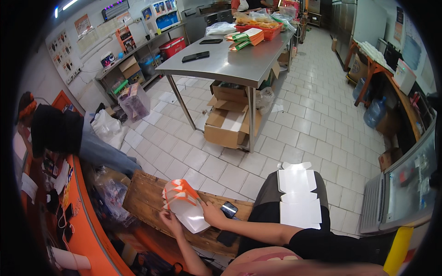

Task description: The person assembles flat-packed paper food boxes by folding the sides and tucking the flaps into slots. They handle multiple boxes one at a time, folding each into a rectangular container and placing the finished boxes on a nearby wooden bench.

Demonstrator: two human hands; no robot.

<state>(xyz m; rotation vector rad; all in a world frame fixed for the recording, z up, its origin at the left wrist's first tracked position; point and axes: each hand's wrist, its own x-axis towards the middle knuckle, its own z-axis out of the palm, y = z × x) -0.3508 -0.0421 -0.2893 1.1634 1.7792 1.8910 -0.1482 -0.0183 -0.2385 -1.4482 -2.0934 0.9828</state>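
Note:
Over the wooden bench (142, 195) I hold a stack of nested orange-and-white cardboard food boxes (189, 210), their pale inside facing up. The fingers of my left hand (170, 222) are closed on the near left edge. My right hand (213, 215) grips the right side, its thumb along the edge. Across my lap lies an unfolded white box blank (299, 198), printed side not visible, its tabbed end pointing away from me. Just right of my right hand, a phone (229, 209) rests on the bench, and a dark flat object (227, 238) lies nearer me.
Ahead stands a steel table (230, 64) with phones, folded cartons (246, 39) and a red basket (264, 31). An orange counter (92, 221) runs along my left, where another person (60, 129) bends over. A glass-fronted fridge (405, 184) is at the right.

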